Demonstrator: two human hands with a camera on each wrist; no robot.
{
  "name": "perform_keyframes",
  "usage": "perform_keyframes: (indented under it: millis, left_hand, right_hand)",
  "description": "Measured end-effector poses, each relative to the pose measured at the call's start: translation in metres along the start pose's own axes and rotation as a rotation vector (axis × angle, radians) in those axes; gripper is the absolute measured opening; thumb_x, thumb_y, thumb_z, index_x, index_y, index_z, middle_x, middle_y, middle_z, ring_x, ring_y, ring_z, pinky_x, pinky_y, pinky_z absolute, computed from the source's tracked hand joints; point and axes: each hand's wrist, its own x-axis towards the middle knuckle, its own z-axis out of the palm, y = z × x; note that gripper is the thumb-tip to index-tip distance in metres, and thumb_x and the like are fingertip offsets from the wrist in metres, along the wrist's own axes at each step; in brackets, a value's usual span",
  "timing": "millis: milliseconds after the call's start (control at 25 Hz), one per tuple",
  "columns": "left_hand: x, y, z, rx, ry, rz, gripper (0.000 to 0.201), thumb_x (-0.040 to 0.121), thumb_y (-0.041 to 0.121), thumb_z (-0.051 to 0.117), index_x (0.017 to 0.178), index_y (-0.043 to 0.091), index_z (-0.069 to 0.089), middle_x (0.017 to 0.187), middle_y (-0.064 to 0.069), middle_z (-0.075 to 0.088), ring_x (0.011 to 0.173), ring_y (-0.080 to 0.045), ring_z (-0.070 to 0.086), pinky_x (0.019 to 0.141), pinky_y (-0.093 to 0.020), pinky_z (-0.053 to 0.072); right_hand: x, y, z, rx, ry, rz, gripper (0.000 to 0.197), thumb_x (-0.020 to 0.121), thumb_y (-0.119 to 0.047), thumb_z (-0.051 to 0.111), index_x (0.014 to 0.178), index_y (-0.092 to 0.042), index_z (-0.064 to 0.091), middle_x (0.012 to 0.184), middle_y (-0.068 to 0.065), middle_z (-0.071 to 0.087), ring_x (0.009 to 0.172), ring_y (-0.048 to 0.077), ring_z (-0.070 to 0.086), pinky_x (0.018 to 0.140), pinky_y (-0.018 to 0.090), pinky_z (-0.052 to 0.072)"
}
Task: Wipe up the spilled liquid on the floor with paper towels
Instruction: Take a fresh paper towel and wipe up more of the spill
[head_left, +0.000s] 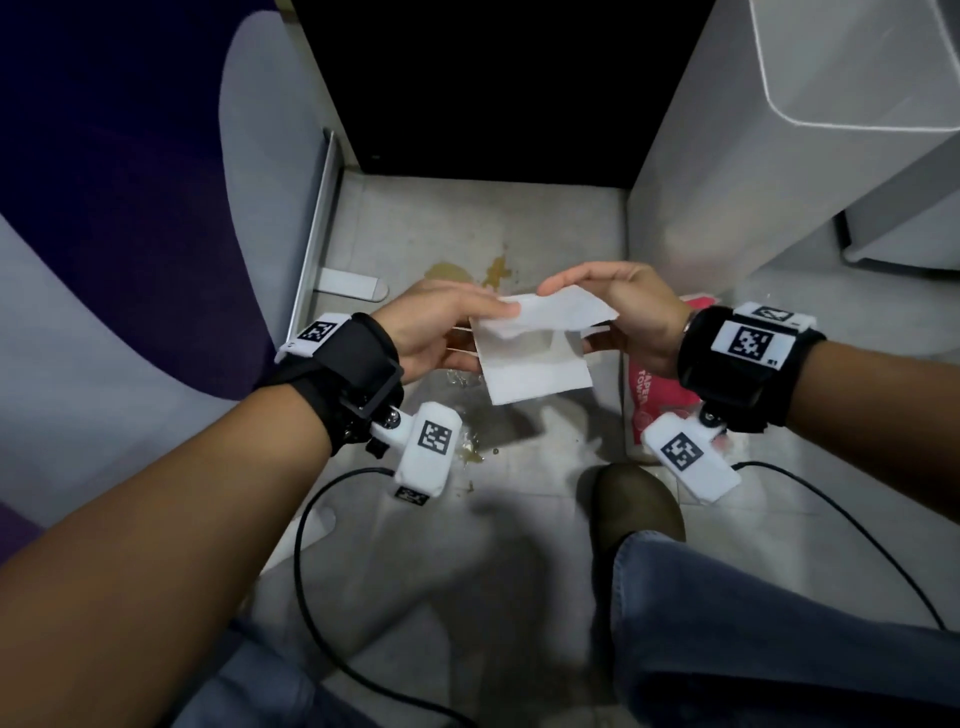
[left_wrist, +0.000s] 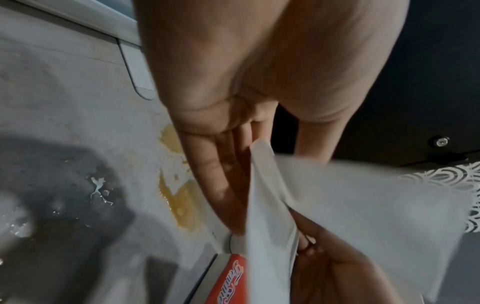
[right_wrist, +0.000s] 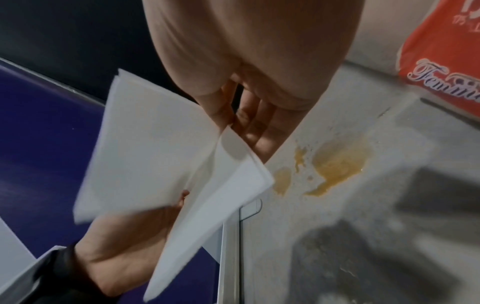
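White paper towel (head_left: 535, 353) held above the floor (head_left: 519, 218) by both hands.
Left hand (head_left: 436, 332) pinches its left edge, right hand (head_left: 623, 312) grips the right; the amber spill (head_left: 452, 273) lies on grey tiles just beyond, droplets underneath. Red paper-towel pack (head_left: 654, 389) sits right, a shoe (head_left: 634, 509) near, cabinet panels either side.
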Motion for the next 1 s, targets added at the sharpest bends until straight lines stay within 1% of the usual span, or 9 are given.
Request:
perform_keyframes:
  millis: [120, 240, 320, 360, 480, 640, 720, 840, 1000]
  left_hand:
    - [0.005, -0.007, 0.003, 0.073, 0.078, 0.024, 0.019, 0.079, -0.002, 0.074, 0.096, 0.004, 0.070, 0.088, -0.008, 0.072, 0.079, -0.019, 0.071, 0.065, -0.031, 0.058]
    - [0.007, -0.010, -0.001, 0.049, 0.124, 0.063, 0.018, 0.076, -0.002, 0.077, 0.088, 0.009, 0.069, 0.084, -0.005, 0.071, 0.072, -0.016, 0.069, 0.063, -0.030, 0.058]
    - [0.009, -0.011, -0.001, 0.052, 0.154, 0.091, 0.020, 0.073, -0.002, 0.080, 0.084, 0.011, 0.069, 0.079, -0.003, 0.072, 0.068, -0.015, 0.069, 0.063, -0.030, 0.058]
    - [0.010, -0.013, 0.000, 0.067, 0.169, 0.105, 0.021, 0.071, -0.002, 0.081, 0.083, 0.011, 0.069, 0.078, -0.003, 0.072, 0.068, -0.016, 0.070, 0.064, -0.030, 0.059]
    - [0.016, -0.020, 0.000, 0.155, 0.203, 0.124, 0.024, 0.068, 0.002, 0.085, 0.085, 0.010, 0.070, 0.083, -0.006, 0.075, 0.074, -0.019, 0.072, 0.069, -0.033, 0.060]
    - [0.034, -0.045, -0.031, 0.548, 0.325, 0.126, 0.027, 0.067, 0.021, 0.088, 0.088, 0.019, 0.072, 0.083, 0.002, 0.073, 0.078, -0.013, 0.068, 0.073, -0.028, 0.055]
    - [0.044, -0.060, -0.054, 0.760, 0.405, 0.096, 0.025, 0.072, 0.023, 0.085, 0.093, 0.021, 0.071, 0.095, 0.002, 0.071, 0.088, -0.016, 0.067, 0.081, -0.029, 0.055]
    - [0.061, -0.092, -0.084, 1.060, 0.426, -0.029, 0.040, 0.078, 0.022, 0.077, 0.116, 0.020, 0.066, 0.119, -0.006, 0.065, 0.105, -0.027, 0.063, 0.090, -0.038, 0.055]
    - [0.075, -0.138, -0.110, 1.363, 0.371, -0.183, 0.055, 0.072, 0.025, 0.076, 0.120, 0.009, 0.054, 0.127, -0.011, 0.049, 0.119, -0.033, 0.051, 0.100, -0.041, 0.047]
  right_hand:
    - [0.008, 0.002, 0.002, 0.137, -0.044, 0.133, 0.025, 0.098, -0.027, 0.053, 0.113, -0.019, 0.070, 0.093, 0.005, 0.065, 0.076, 0.019, 0.060, 0.061, 0.027, 0.049]
    - [0.011, 0.005, -0.003, 0.190, -0.260, 0.285, 0.051, 0.091, -0.054, 0.058, 0.119, -0.012, 0.066, 0.106, 0.008, 0.070, 0.093, 0.025, 0.068, 0.079, 0.036, 0.053]
    - [0.012, 0.009, -0.003, 0.092, -0.423, 0.307, 0.050, 0.091, -0.038, 0.063, 0.130, -0.008, 0.060, 0.129, 0.014, 0.066, 0.119, 0.031, 0.063, 0.104, 0.044, 0.045]
    - [0.014, 0.011, -0.002, 0.052, -0.457, 0.317, 0.045, 0.091, -0.026, 0.064, 0.131, -0.007, 0.059, 0.133, 0.016, 0.064, 0.122, 0.031, 0.061, 0.107, 0.043, 0.042]
    - [0.022, 0.011, -0.001, -0.104, -0.408, 0.332, 0.037, 0.092, -0.008, 0.062, 0.128, 0.000, 0.060, 0.119, 0.019, 0.068, 0.104, 0.028, 0.062, 0.085, 0.036, 0.049]
    - [0.046, -0.009, -0.016, -0.619, -0.131, 0.203, 0.021, 0.093, -0.018, 0.066, 0.106, -0.001, 0.068, 0.094, 0.013, 0.072, 0.079, 0.024, 0.068, 0.059, 0.022, 0.051]
    - [0.066, -0.018, -0.025, -1.004, -0.018, 0.114, 0.026, 0.095, -0.028, 0.064, 0.105, -0.004, 0.069, 0.096, 0.012, 0.069, 0.084, 0.027, 0.066, 0.066, 0.024, 0.046]
    - [0.098, -0.013, -0.025, -1.401, 0.008, -0.017, 0.027, 0.098, -0.020, 0.052, 0.117, -0.004, 0.065, 0.111, 0.020, 0.067, 0.100, 0.036, 0.063, 0.075, 0.032, 0.044]
    - [0.124, 0.023, -0.016, -1.548, -0.025, -0.093, 0.036, 0.093, -0.015, 0.055, 0.129, -0.008, 0.054, 0.120, 0.021, 0.064, 0.108, 0.039, 0.063, 0.086, 0.042, 0.052]
